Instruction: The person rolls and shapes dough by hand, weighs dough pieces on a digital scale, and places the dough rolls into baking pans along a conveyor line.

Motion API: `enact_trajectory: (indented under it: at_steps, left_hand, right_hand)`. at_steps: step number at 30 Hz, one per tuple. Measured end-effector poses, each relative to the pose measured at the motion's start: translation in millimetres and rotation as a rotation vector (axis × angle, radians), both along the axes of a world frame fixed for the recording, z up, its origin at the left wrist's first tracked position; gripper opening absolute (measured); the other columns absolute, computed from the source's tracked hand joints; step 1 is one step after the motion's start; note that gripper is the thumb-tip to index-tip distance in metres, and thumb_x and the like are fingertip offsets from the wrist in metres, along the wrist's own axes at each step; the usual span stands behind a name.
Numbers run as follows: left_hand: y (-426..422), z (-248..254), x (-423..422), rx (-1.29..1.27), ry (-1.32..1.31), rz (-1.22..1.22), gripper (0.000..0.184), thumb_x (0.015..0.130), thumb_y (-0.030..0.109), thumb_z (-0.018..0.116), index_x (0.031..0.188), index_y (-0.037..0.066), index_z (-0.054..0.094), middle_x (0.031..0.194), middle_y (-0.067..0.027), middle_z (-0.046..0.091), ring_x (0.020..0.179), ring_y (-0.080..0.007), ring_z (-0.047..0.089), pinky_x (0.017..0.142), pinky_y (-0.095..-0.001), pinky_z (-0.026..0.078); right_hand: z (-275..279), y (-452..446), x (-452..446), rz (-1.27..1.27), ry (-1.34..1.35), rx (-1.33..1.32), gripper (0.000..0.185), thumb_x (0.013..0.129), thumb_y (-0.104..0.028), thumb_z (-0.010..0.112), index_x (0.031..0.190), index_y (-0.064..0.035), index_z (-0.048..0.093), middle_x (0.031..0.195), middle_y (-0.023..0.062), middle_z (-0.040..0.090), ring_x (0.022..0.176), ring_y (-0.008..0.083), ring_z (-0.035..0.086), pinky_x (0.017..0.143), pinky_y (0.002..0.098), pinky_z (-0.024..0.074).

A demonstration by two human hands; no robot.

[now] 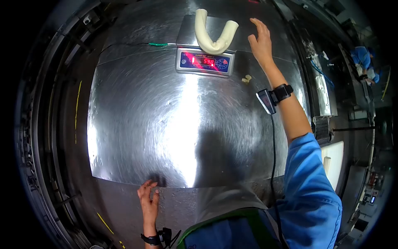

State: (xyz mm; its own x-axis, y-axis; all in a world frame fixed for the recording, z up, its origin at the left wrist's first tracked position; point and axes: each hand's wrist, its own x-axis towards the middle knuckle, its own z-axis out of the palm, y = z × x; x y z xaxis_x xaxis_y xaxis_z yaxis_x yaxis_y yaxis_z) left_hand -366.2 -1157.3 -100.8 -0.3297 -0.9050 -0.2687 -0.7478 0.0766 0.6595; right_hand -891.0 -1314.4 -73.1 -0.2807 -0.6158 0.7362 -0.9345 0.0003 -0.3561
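dough (pixel 210 41), pale, smooth and bent in a u, lies on the scale (pixel 205 61), its bend overhanging the red display, which appears to read 598. small scraps (pixel 247 78) and a green-wrapped cable (pixel 158 44) are nearby. the right hand (pixel 261 42), fingers spread, is beside it; the left hand (pixel 148 197), loosely curled, is at the surface's (pixel 137 124) near edge.

"598" in red digits on the display of the scale (pixel 204 62) — small panel lettering too blurred to read.
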Motion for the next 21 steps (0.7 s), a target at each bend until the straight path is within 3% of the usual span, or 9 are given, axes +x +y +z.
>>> enact_trajectory:
  at_steps: [5, 8, 9, 12, 14, 15, 17, 19, 21]
  left_hand:
    - [-6.5, 4.4, -1.9, 0.04, 0.002, 0.029, 0.022, 0.08, 0.019, 0.052, 0.096, 0.005, 0.057, 0.11, -0.0096, 0.046, 0.102, -0.0261, 0.038, 0.065, -0.0301, 0.043]
    - [-6.9, -5.0, 5.1, -0.067, -0.024, -0.052, 0.021, 0.079, 0.016, 0.052, 0.096, 0.005, 0.057, 0.109, -0.0109, 0.047, 0.103, -0.0276, 0.039, 0.079, -0.034, 0.038]
    - [-7.7, -4.5, 3.8, -0.033, -0.006, -0.038, 0.02, 0.078, 0.015, 0.052, 0.096, 0.005, 0.057, 0.108, -0.0113, 0.047, 0.103, -0.0281, 0.039, 0.083, -0.0353, 0.034]
    - [-7.5, 0.7, -4.8, 0.013, 0.013, -0.031, 0.02, 0.078, 0.012, 0.052, 0.096, 0.006, 0.057, 0.107, -0.0116, 0.048, 0.103, -0.0285, 0.04, 0.087, -0.0363, 0.032]
    - [-10.4, 3.6, -10.9, 0.013, 0.018, -0.05, 0.02, 0.077, 0.012, 0.052, 0.096, 0.006, 0.057, 0.107, -0.0114, 0.048, 0.102, -0.0284, 0.04, 0.085, -0.036, 0.033]
    - [-10.6, 3.7, -12.0, 0.028, 0.013, -0.049, 0.019, 0.078, 0.012, 0.052, 0.096, 0.006, 0.056, 0.108, -0.0113, 0.048, 0.102, -0.0282, 0.04, 0.085, -0.0357, 0.033]
    - [-12.8, 3.0, -18.5, 0.035, 0.027, -0.078, 0.019, 0.078, 0.012, 0.052, 0.096, 0.006, 0.056, 0.108, -0.0113, 0.048, 0.103, -0.028, 0.04, 0.085, -0.0354, 0.033]
    - [-18.6, 4.8, -24.3, 0.099, 0.056, -0.092, 0.019, 0.078, 0.012, 0.052, 0.096, 0.006, 0.056, 0.106, -0.0104, 0.049, 0.103, -0.0255, 0.041, 0.088, -0.0337, 0.031]
    - [-28.3, 5.0, -30.4, 0.074, 0.084, -0.15, 0.02, 0.078, 0.014, 0.052, 0.096, 0.006, 0.056, 0.107, -0.0106, 0.048, 0.103, -0.0262, 0.041, 0.085, -0.0335, 0.033]
  right_hand:
    - [-13.7, 0.7, 5.2, 0.013, 0.022, 0.065, 0.048, 0.061, -0.003, 0.049, 0.109, -0.0034, 0.045, 0.115, 0.0163, 0.044, 0.111, 0.0328, 0.036, 0.093, 0.0381, 0.0295]
    - [-31.0, -7.7, 29.1, 0.116, 0.3, 0.376, 0.075, 0.054, -0.01, 0.064, 0.122, -0.0075, 0.032, 0.123, 0.0137, 0.037, 0.117, 0.0328, 0.029, 0.094, 0.0439, 0.0243]
    - [-37.1, -14.9, 35.1, 0.181, 0.372, 0.414, 0.071, 0.053, -0.013, 0.067, 0.118, -0.0067, 0.038, 0.124, 0.0115, 0.037, 0.12, 0.0296, 0.025, 0.094, 0.0453, 0.0227]
    - [-34.8, -35.6, 44.5, 0.207, 0.392, 0.547, 0.055, 0.06, -0.015, 0.064, 0.11, -0.0055, 0.046, 0.113, 0.0113, 0.047, 0.111, 0.0301, 0.038, 0.089, 0.0441, 0.0302]
    - [-2.7, -33.3, 51.1, 0.18, -0.009, 0.738, 0.035, 0.069, -0.015, 0.058, 0.101, -0.0019, 0.05, 0.093, 0.012, 0.056, 0.087, 0.0256, 0.056, 0.074, 0.0385, 0.0439]
    - [12.8, -20.8, 50.5, 0.157, -0.008, 0.728, 0.035, 0.069, -0.015, 0.058, 0.101, -0.0019, 0.05, 0.093, 0.012, 0.056, 0.087, 0.0256, 0.056, 0.074, 0.0385, 0.0439]
    - [39.9, 19.4, 47.5, 0.431, -1.088, 0.304, 0.034, 0.075, -0.016, 0.051, 0.104, 0.0002, 0.045, 0.08, 0.0119, 0.058, 0.067, 0.0211, 0.059, 0.062, 0.0296, 0.0485]
    - [67.3, 66.0, 41.0, 0.627, -1.415, 0.113, 0.033, 0.079, -0.02, 0.046, 0.103, 0.0033, 0.047, 0.085, 0.0154, 0.058, 0.063, 0.018, 0.058, 0.054, 0.0275, 0.0491]
    - [91.8, 106.0, 44.8, 0.574, -1.589, 0.057, 0.032, 0.08, -0.019, 0.044, 0.103, 0.0035, 0.045, 0.085, 0.0164, 0.058, 0.063, 0.018, 0.058, 0.053, 0.0278, 0.0496]
